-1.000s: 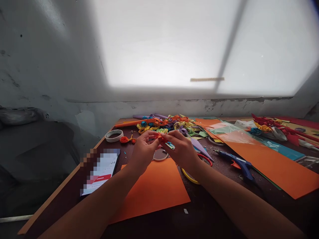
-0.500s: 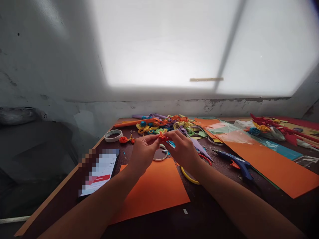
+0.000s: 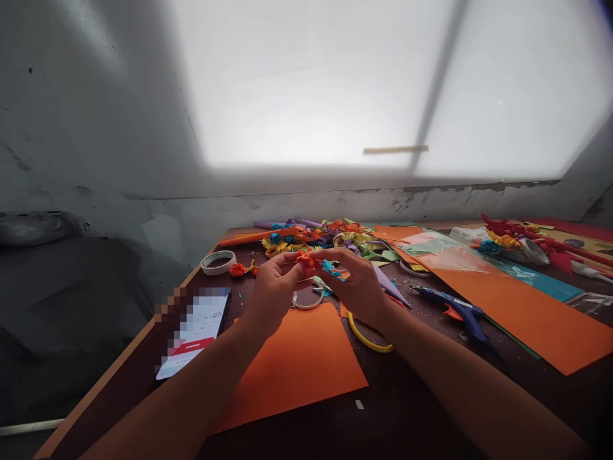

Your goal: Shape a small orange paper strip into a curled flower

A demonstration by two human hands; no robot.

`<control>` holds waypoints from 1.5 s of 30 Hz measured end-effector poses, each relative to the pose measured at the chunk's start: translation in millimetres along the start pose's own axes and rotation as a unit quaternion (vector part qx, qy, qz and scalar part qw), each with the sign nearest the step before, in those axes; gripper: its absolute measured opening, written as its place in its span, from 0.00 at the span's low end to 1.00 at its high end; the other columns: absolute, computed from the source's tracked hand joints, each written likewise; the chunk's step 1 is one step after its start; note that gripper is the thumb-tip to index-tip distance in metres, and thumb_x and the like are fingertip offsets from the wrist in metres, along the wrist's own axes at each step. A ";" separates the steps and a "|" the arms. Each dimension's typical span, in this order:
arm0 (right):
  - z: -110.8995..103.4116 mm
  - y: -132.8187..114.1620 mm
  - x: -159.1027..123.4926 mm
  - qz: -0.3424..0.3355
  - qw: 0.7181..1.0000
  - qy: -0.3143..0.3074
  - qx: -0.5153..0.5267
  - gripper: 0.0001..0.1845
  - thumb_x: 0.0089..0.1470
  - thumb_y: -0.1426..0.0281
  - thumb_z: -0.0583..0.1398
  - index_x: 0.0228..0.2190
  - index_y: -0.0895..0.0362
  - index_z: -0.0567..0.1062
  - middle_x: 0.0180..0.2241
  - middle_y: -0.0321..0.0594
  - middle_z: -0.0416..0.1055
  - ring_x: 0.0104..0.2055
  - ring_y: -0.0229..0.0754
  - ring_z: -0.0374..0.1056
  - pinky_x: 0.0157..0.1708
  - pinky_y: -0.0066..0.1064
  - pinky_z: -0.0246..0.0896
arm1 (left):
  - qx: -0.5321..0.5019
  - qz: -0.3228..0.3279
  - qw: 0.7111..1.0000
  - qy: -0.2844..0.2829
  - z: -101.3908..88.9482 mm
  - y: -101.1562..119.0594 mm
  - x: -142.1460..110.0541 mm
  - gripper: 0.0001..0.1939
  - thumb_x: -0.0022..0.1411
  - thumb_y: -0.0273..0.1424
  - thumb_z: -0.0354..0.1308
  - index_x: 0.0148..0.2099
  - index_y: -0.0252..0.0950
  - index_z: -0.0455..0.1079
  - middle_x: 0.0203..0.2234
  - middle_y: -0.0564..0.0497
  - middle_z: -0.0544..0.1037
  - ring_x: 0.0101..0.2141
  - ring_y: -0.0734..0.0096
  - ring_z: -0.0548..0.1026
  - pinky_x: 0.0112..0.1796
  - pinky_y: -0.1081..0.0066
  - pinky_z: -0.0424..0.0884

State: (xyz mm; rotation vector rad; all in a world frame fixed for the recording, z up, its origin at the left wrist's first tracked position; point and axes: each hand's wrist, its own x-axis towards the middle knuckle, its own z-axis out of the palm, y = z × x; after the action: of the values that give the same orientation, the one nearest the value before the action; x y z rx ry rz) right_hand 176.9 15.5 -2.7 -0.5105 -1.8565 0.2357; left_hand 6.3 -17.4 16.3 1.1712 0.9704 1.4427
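Note:
An orange paper flower point(image 3: 306, 257) is held above the table between my two hands. My left hand point(image 3: 272, 291) pinches it from the left, thumb and fingers closed on its edge. From the right, my right hand point(image 3: 358, 284) grips its other side with the index finger and thumb curved toward it; the exact thumb contact is hard to make out. Blue paper pieces point(image 3: 331, 269) show through the gap under my right index finger. Below the hands lie a white tape roll point(image 3: 307, 305) and an orange paper sheet point(image 3: 297, 370).
Curled paper strips point(image 3: 345, 239) are heaped behind my hands. To the left are a tape roll point(image 3: 218, 262), a red-orange paper flower point(image 3: 238, 270) and a phone point(image 3: 196, 338). Yellow-handled scissors point(image 3: 371, 342), a blue glue gun point(image 3: 454, 310) and large orange sheets point(image 3: 522, 313) lie right.
My right index finger has straightened and the hand has opened somewhat around the orange flower, showing blue paper behind. The flower has shifted slightly left.

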 end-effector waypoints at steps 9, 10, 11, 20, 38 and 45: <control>9.2 0.2 1.3 0.065 0.987 0.073 0.125 0.14 0.59 0.66 0.69 0.46 0.51 0.76 0.43 0.41 0.80 0.43 0.44 0.80 0.45 0.38 0.79 | -0.087 0.030 0.996 -0.017 -2.4 3.8 1.4 0.24 0.48 0.39 0.77 0.42 0.38 0.70 0.36 0.53 0.84 0.36 0.74 0.82 0.45 0.70 0.78; 9.2 -1.2 1.3 0.064 0.987 0.078 0.125 0.12 0.59 0.67 0.69 0.44 0.52 0.77 0.41 0.40 0.81 0.42 0.43 0.80 0.45 0.37 0.79 | -0.087 0.037 0.995 -0.022 -2.0 3.3 1.1 0.24 0.48 0.39 0.77 0.42 0.39 0.70 0.36 0.54 0.83 0.36 0.74 0.82 0.45 0.70 0.78; 8.7 -2.9 1.1 0.059 0.987 0.083 0.121 0.10 0.58 0.68 0.69 0.43 0.52 0.78 0.40 0.40 0.81 0.41 0.43 0.80 0.44 0.37 0.79 | -0.084 0.043 0.995 -0.030 -1.4 2.4 0.7 0.23 0.49 0.40 0.77 0.42 0.39 0.70 0.35 0.54 0.83 0.35 0.74 0.82 0.45 0.70 0.78; -3.6 -11.6 2.7 -0.015 0.995 0.083 0.057 0.11 0.57 0.74 0.67 0.42 0.50 0.82 0.38 0.39 0.81 0.41 0.43 0.76 0.42 0.36 0.72 | 0.058 0.135 0.987 -0.057 -2.8 -6.6 -1.6 0.22 0.59 0.37 0.71 0.54 0.42 0.73 0.56 0.45 0.77 0.54 0.59 0.77 0.49 0.67 0.75; -8.5 -16.8 4.5 -0.050 0.995 0.045 0.078 0.04 0.59 0.70 0.68 0.36 0.52 0.77 0.33 0.38 0.76 0.35 0.41 0.74 0.36 0.34 0.73 | 0.174 0.217 0.953 -0.117 -6.8 -0.1 -9.0 0.11 0.65 0.34 0.65 0.49 0.39 0.76 0.45 0.45 0.81 0.47 0.61 0.80 0.47 0.67 0.76; -7.0 -14.6 3.0 0.004 0.994 0.070 0.089 0.10 0.56 0.66 0.71 0.36 0.52 0.75 0.33 0.37 0.75 0.36 0.42 0.72 0.39 0.36 0.70 | 0.175 0.223 0.953 -0.107 -7.8 1.6 -8.8 0.10 0.64 0.33 0.65 0.47 0.38 0.76 0.41 0.46 0.82 0.40 0.67 0.79 0.42 0.71 0.76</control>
State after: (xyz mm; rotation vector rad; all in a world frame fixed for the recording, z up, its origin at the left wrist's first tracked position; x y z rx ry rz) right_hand 179.4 3.3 8.1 -0.4008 -1.6783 0.3582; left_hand -1.3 -26.3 14.6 1.8630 0.8641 1.4795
